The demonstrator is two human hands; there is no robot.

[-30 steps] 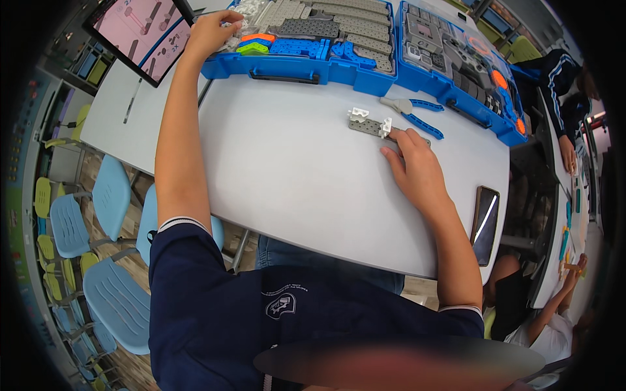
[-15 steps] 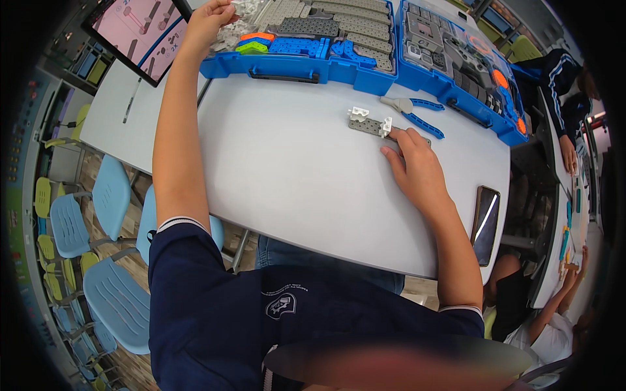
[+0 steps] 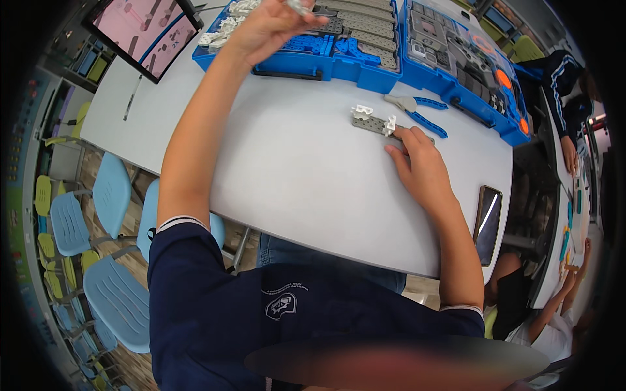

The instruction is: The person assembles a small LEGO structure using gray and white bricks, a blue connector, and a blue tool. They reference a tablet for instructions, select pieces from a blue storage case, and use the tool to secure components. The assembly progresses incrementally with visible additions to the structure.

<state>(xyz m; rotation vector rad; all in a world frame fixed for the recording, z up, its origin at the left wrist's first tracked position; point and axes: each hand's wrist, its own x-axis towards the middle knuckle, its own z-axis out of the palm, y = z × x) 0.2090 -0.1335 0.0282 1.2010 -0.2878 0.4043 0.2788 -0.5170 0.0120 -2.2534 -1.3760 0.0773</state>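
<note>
Above the left blue case (image 3: 364, 77), my left hand (image 3: 268, 31) pinches a small white plastic connector (image 3: 299, 6) between its fingers. My right hand (image 3: 422, 163) rests on the table with its fingers closed on the right end of a flat grey perforated beam (image 3: 372, 124). Two white connectors stand up from this beam: one at its left end (image 3: 362, 112), the other (image 3: 390, 125) close to my right fingertips. The case holds grey beams, blue parts (image 3: 306, 43) and a pile of white connectors (image 3: 225, 29). My left hand and forearm hide part of its contents.
Blue-handled pliers (image 3: 424, 114) lie beyond my right hand. A second blue case (image 3: 460, 98) with electronic parts stands at the back right. A phone (image 3: 487, 225) lies near the right edge. At the left are a tablet (image 3: 140, 32) and a thin pen (image 3: 132, 98). Other people sit at the right.
My left hand has moved right from the pile of white connectors, now lifted over the case with a white connector in its fingers. My right hand stays on the beam.
</note>
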